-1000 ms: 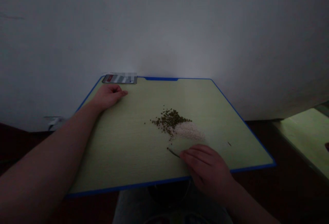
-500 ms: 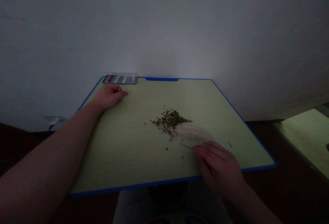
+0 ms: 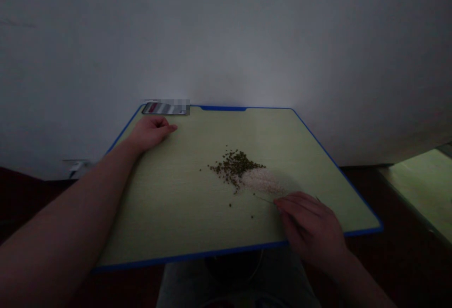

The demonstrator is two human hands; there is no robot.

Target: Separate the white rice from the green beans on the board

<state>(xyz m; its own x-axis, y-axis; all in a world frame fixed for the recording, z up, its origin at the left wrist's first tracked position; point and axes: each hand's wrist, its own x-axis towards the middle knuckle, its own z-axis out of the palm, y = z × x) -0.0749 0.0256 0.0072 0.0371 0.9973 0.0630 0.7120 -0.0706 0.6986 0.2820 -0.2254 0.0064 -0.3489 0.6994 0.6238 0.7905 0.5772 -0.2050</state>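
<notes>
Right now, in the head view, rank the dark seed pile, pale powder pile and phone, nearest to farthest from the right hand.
From the right hand:
1. Pale powder pile, up-left of it.
2. Dark seed pile, touching that pile's left side.
3. Phone, far left.

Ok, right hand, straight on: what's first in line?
From the right hand, probably the white grains, at their lower edge, just past the thin stick's tip; the green grains lie beyond. Depth unclear.

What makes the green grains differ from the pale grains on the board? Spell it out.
The pile of green grains is dark and coarse; the pile of pale grains is whitish and much finer. The green pile has strays scattered around it, while the pale pile spreads as a smooth, thin patch. Both lie touching on the pale green board.
</notes>
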